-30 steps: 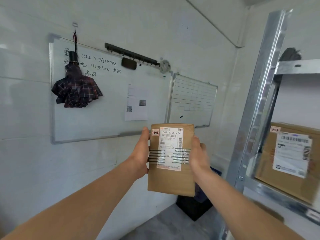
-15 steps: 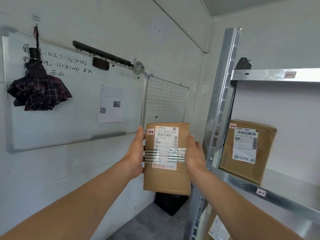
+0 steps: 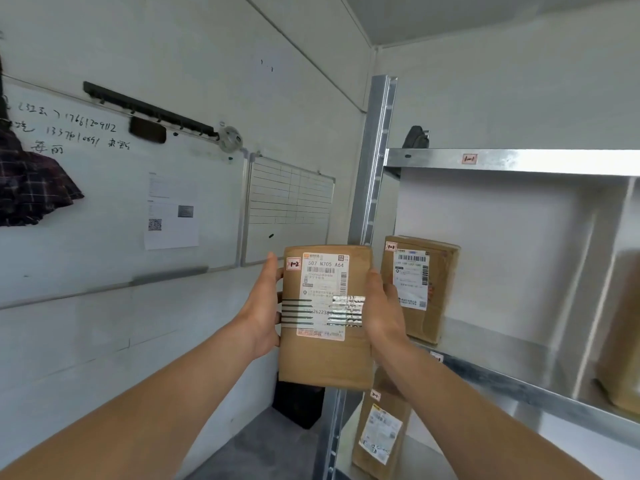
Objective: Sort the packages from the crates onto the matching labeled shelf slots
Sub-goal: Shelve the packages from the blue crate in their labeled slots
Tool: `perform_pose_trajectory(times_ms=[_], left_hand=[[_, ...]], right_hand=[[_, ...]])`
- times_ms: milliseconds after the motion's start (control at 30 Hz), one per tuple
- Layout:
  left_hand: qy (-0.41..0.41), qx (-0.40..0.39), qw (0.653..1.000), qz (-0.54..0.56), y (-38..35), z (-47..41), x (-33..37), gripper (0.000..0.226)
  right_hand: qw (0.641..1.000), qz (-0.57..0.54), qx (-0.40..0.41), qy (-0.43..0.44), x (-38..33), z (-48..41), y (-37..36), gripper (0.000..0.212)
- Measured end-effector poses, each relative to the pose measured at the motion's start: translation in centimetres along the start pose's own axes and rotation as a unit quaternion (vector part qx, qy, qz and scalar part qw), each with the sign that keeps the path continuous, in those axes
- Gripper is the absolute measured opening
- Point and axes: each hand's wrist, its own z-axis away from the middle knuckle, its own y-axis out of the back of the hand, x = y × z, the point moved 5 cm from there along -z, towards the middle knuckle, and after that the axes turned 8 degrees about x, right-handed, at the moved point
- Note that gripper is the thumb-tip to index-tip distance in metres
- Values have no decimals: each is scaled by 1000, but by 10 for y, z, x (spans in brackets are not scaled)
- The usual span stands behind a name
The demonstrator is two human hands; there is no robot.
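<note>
Brown cardboard package (image 3: 325, 362), tag 1-2, upright, gripped by left hand (image 3: 261, 306) and right hand (image 3: 381, 306) at opposite edges; just left of metal shelf (image 3: 519, 161) holding parcel (image 3: 441, 271) tagged 1-1

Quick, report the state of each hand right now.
Left hand: holding the brown package by its left edge.
Right hand: holding the same package by its right edge.

Bright, even light, source out of view, shadows faint, glare on the tape (image 3: 346, 308) of the package (image 3: 322, 358) I hold, frame edges bowed, far-right box (image 3: 620, 334) blurred.
</note>
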Motion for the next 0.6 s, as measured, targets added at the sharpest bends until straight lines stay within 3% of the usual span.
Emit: perform_pose_trajectory(times_ms=[267, 533, 600], left_hand=[[-5, -17, 1000, 7, -58, 34, -3, 56], [-20, -55, 998, 14, -117, 63, -12, 57], [-16, -76, 997, 16, -132, 69, -16, 57]], right_hand=[[1000, -3, 17, 11, -7, -3, 70, 52], [999, -16, 43, 4, -5, 3, 131, 86], [999, -12, 51, 2, -7, 7, 149, 76]])
